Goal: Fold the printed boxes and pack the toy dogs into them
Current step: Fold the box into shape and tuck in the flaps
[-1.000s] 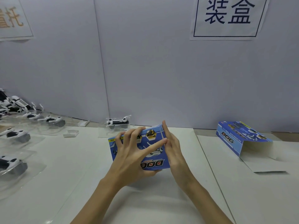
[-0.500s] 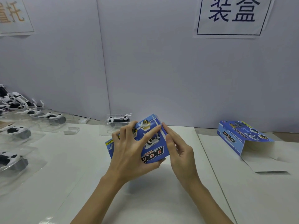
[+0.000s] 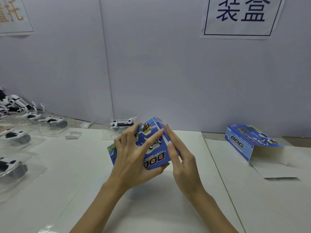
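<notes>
A blue printed box (image 3: 155,158) marked DOG is held just above the white table (image 3: 80,174) in the middle of the view. My left hand (image 3: 133,158) grips it from the near left, fingers spread over its top face and thumb under the near edge. My right hand (image 3: 180,157) presses straight fingers flat against the box's right end. Behind the box a toy dog (image 3: 122,123) lies in a clear plastic tray. Whether anything is inside the held box is hidden.
Several more toy dogs in clear trays (image 3: 16,137) lie along the left side of the table. A second blue printed box (image 3: 250,140), partly unfolded with white flaps open, rests at the right. White partition walls stand close behind.
The box has tilted and risen slightly, its far right corner higher. My right fingers have stayed against its right end while my left hand has kept its grip.
</notes>
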### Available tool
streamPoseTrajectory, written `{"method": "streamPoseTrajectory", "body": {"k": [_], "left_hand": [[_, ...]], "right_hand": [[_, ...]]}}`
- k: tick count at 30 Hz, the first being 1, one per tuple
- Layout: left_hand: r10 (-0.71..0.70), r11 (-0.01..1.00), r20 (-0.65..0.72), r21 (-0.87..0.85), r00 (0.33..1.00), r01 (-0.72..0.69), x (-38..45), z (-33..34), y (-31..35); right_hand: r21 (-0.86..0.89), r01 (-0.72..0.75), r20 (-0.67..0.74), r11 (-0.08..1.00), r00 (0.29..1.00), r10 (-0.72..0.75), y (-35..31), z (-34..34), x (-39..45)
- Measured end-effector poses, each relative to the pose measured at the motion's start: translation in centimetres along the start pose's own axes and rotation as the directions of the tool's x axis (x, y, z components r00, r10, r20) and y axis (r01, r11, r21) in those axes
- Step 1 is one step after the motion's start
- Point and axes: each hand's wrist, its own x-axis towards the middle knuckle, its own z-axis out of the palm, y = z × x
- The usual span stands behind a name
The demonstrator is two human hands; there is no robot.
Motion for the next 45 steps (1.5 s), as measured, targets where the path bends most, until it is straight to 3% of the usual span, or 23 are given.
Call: {"method": "streamPoseTrajectory", "body": {"k": [2, 5, 12, 17, 23, 41, 45], "left_hand": [[0.053, 0.998, -0.006, -0.036, 0.999, -0.053, 0.1, 0.0, 0.1], [0.025, 0.994, -0.032, -0.102, 0.999, -0.028, 0.3, 0.1, 0.5], [0.015, 0.996, -0.041, -0.087, 0.999, -0.019, 0.9, 0.1, 0.9], [0.016, 0.995, -0.062, -0.101, 0.998, -0.022, 0.7, 0.0, 0.7], [0.010, 0.994, -0.091, -0.107, 0.996, -0.020, 0.5, 0.1, 0.6], [0.043, 0.998, -0.103, -0.042, 0.994, -0.048, 0.9, 1.2, 0.7], [0.027, 0.997, -0.024, -0.074, 0.999, -0.029, 0.4, 1.3, 0.7]], "right_hand": [[-0.013, -0.001, 0.009, 1.000, 1.000, 0.002, -0.1, -0.2, 0.2], [0.014, 0.003, 0.016, 1.000, 1.000, -0.004, 0.0, -0.4, 0.3], [0.078, -0.048, 0.007, 0.996, 0.999, 0.048, 0.0, -0.1, 0.4], [-0.016, -0.011, 0.046, 1.000, 0.999, 0.011, 0.1, 0.6, 0.0], [-0.234, 0.144, 0.088, 0.961, 0.988, -0.126, 0.5, 0.4, -0.4], [-0.258, 0.151, 0.039, 0.954, 0.988, -0.146, 1.7, 0.6, -0.1], [-0.294, 0.106, 0.019, 0.950, 0.994, -0.105, 2.0, 0.4, 0.1]]}}
